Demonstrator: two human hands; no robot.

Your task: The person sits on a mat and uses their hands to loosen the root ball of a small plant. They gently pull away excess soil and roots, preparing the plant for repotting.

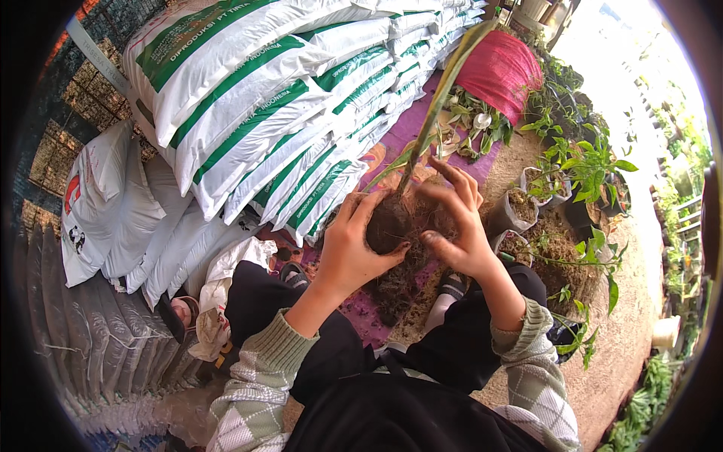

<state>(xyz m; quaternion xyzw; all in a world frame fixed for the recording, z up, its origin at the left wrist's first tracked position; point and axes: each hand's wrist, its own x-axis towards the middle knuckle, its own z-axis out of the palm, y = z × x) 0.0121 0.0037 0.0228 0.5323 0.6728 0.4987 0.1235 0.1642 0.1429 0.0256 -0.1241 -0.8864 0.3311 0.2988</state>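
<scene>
My left hand (357, 240) is cupped around a dark, soil-covered root ball (388, 225), its thumb underneath and fingers over the top side. From the root ball rises a plant with a long, narrow yellow-green leaf (434, 113), reaching to the upper right; a shorter green leaf (390, 169) angles left. My right hand (460, 220) is beside the loose fibrous roots (423, 226), fingers spread and curved, with soil on the fingertips. Whether they touch the roots is hard to tell. Below both hands, loose dark soil (390, 299) lies on a purple patterned sheet (358, 316).
Stacked white-and-green plastic sacks (271, 113) rise at the left, with bundled grey plastic bags (101, 333) below. On the right stand potted seedlings in grow bags (513, 210) and a leafy plant (593, 164). A red mesh sack (500, 73) lies ahead beside cut leaves (480, 127).
</scene>
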